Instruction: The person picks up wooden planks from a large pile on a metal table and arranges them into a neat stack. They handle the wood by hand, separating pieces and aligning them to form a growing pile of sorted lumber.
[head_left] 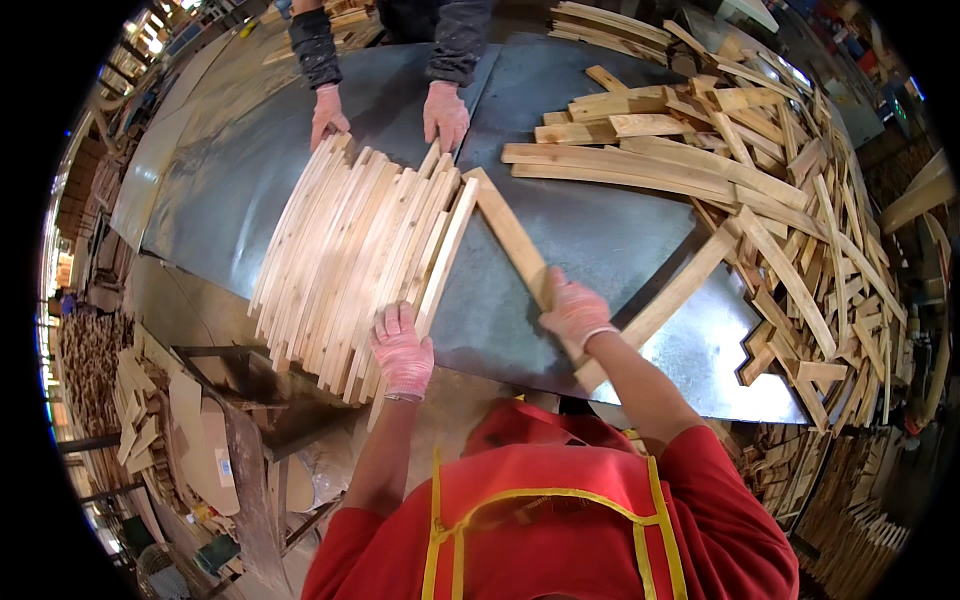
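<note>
My left hand (402, 350), in a pinkish work glove, lies with its fingers stretched out on the near right ends of a row of wooden slats (350, 255). These pale slats stand packed side by side, their ends uneven. In my right hand (577, 315), gloved likewise, is a single wooden slat (515, 232), gripped toward its near end. It slants away to the far left, and its far tip reaches the right side of the row. Across the table, a co-worker's two gloved hands (445, 116) touch the far ends of the row.
A large jumbled pile of wooden slats (790, 235) covers the right of the metal-topped table (590, 225). One loose slat (670, 290) lies slanted just right of my right hand. More wood is stacked on the floor, left (95, 375) and lower right (850, 535).
</note>
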